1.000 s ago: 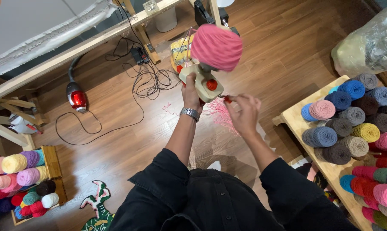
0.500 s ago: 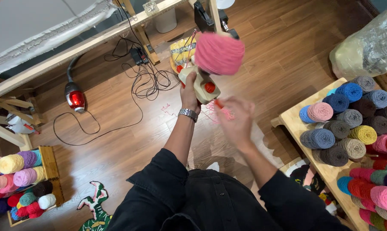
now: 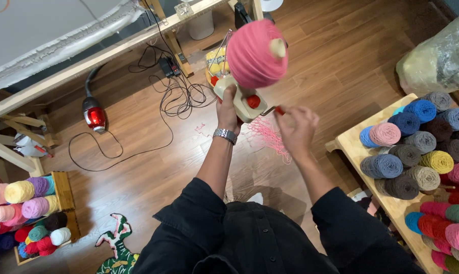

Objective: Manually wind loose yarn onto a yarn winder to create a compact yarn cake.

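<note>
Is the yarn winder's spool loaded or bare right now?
Loaded: a fat pink yarn cake covers the spool of the yarn winder, with only the cream core tip showing.

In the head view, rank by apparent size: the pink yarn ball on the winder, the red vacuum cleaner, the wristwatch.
1. Pink yarn ball, largest, though nearest the camera.
2. Red vacuum cleaner.
3. Wristwatch, smallest.

Dressed in a black top, long sleeves pushed up to the elbows. Silver metal-link wristwatch [image 3: 225,135] on the left wrist. Right hand [image 3: 296,129] blurred, apparently bare.
</note>
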